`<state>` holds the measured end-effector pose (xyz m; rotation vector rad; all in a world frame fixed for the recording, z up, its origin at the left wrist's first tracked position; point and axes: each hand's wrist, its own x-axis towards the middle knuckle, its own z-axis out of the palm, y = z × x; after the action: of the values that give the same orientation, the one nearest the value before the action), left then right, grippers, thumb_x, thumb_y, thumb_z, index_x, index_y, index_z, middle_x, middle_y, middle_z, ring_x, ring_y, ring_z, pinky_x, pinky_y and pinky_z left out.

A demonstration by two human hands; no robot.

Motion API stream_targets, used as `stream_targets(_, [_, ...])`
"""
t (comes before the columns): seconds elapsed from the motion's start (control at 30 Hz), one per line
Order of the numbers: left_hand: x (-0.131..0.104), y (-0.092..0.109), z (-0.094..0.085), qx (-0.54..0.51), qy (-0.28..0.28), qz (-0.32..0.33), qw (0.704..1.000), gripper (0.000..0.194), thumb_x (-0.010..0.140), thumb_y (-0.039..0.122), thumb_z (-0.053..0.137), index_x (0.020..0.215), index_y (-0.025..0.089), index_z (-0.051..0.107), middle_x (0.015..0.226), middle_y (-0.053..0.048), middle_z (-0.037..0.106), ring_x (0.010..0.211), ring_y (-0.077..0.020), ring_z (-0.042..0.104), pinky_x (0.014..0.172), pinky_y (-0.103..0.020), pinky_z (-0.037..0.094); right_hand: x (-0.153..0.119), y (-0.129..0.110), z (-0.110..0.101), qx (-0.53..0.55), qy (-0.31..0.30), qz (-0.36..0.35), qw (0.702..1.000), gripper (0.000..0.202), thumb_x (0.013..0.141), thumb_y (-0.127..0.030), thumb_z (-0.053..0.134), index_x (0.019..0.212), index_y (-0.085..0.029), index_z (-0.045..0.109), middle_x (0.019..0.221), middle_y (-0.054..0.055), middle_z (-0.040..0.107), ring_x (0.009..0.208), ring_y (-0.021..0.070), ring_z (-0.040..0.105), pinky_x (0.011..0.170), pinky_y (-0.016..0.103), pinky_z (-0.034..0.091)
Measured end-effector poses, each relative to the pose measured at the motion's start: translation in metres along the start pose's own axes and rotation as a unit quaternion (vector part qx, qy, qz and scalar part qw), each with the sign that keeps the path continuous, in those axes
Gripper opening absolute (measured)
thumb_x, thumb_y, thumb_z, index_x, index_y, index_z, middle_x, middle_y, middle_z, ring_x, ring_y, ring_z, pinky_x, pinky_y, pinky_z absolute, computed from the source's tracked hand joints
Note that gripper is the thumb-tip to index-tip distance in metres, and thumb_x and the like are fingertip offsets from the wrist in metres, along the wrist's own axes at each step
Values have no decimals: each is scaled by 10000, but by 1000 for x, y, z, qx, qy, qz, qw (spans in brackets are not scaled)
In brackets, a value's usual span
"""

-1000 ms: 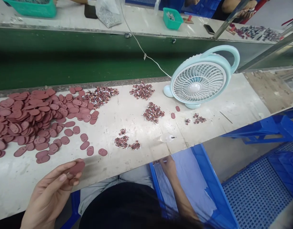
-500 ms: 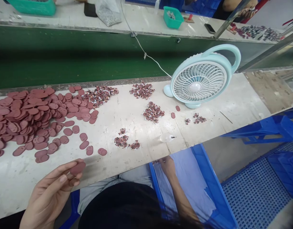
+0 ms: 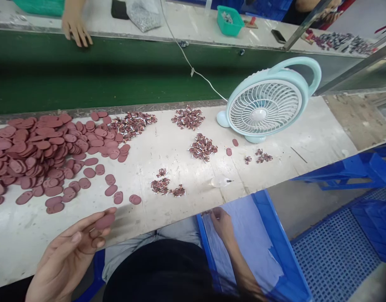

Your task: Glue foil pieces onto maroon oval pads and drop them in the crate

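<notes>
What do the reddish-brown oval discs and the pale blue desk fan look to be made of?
The reddish-brown oval discs, one pinched in the left hand, look like matte rubber or soft plastic: flat, dull, without glare. The exact material is unclear. The pale blue desk fan looks like smooth moulded plastic with a soft sheen on its handle.

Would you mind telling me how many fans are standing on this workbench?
1: the pale blue fan stands at the bench's far right edge, beside the small dark-red clusters; none seems hidden.

Bare forearms, dark top, grey trousers.
</notes>
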<state>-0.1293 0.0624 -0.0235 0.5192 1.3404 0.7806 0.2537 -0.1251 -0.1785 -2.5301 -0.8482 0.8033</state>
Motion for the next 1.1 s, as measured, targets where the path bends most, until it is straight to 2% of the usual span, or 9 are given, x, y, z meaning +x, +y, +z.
stream_targets(0.13, [-3,-5,6,-22,-12,-7,1000,424,684,386,785,1056,183,794,1162,-116,787,827,-262,703,525,-238,571,-9,5,7,32,-65,-35,997,264,930,-407,620,989,-155,676,932,5,716,806,144,682,744,331,594])
stream_targets(0.47, [-11,-6,12,-28,-47,-20,998,316,868,291,591,1103,199,780,1167,-69,790,871,-236,692,597,-233,532,-7,-2,12,194,-44,-8,980,225,913,-378,651,923,-154,667,845,-20,688,723,120,657,657,279,565])
stream_targets(0.63, [-14,-23,18,-36,-62,-41,997,301,776,301,739,1057,215,801,1197,-90,778,809,-253,725,533,-244,541,-23,-24,-24,325,4,20,945,246,817,-375,750,715,-174,651,594,-64,582,538,93,539,495,214,428])
stream_targets(0.8, [-28,-35,53,-56,-111,-87,988,220,770,224,806,989,198,801,1129,-107,801,696,-142,707,601,-190,571,-49,-72,-78,511,-9,23,859,438,855,-571,587,604,-224,496,514,-84,398,401,59,342,349,174,289])
stream_targets(0.87, [-33,-39,69,-68,-151,-104,981,202,783,231,800,980,185,793,1124,-118,800,716,-155,725,594,-195,577,-49,-96,-88,590,-85,40,802,476,895,-650,440,740,-223,583,556,-90,377,376,46,307,281,140,236])
stream_targets(0.9, [-34,-42,76,-69,-169,-113,977,209,794,235,792,996,181,786,1139,-126,793,758,-177,742,589,-202,580,-46,-108,-90,656,-151,56,737,499,901,-662,417,876,-209,627,592,-85,406,383,40,340,257,113,221])
stream_targets(1.0, [-39,-48,91,-73,-207,-134,966,241,823,246,763,1055,180,763,1181,-138,774,928,-256,763,566,-212,580,-23,-139,-83,819,-344,89,450,582,909,-568,508,1294,-132,510,776,-36,564,520,16,547,277,10,269])
stream_targets(1.03, [-40,-50,95,-79,-215,-138,964,245,832,243,752,1069,181,758,1192,-139,769,978,-274,757,566,-210,579,-13,-146,-79,838,-378,87,385,589,918,-505,530,1356,-120,445,837,-23,597,576,10,592,306,-13,303])
stream_targets(1.1, [-42,-53,100,-96,-224,-145,959,244,838,226,741,1078,181,756,1205,-138,765,1042,-285,744,581,-201,577,4,-157,-76,843,-393,69,361,472,961,-379,482,1352,-121,427,848,-32,616,607,-6,621,357,-34,346])
